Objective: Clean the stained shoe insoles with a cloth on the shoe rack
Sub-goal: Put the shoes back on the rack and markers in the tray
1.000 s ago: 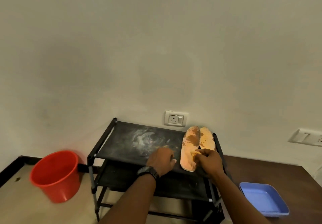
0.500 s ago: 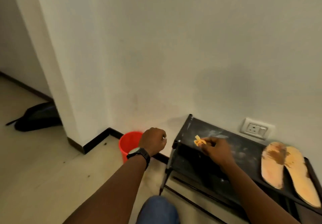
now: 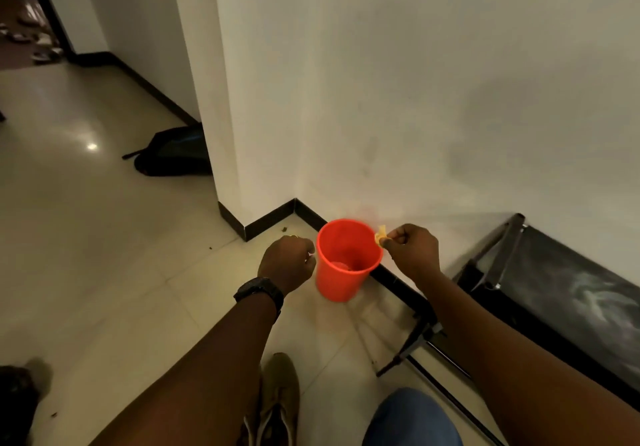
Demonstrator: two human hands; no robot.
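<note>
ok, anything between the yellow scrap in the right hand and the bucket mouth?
Nothing visible. The right hand pinches the scrap right at the bucket rim, and the mouth is uncovered. The left hand is curled beside the bucket's far side, not over it.

head cam, sole view | worn on the person's head, faces forward and steeply down at floor and wall corner | arm's reach: left hand (image 3: 287, 262), right hand (image 3: 412, 255) flank centred red bucket (image 3: 341, 284) | shoe rack (image 3: 571, 293) cut by right edge

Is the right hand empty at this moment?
No, the right hand pinches a small yellow scrap right at the rim of the red bucket.
</note>
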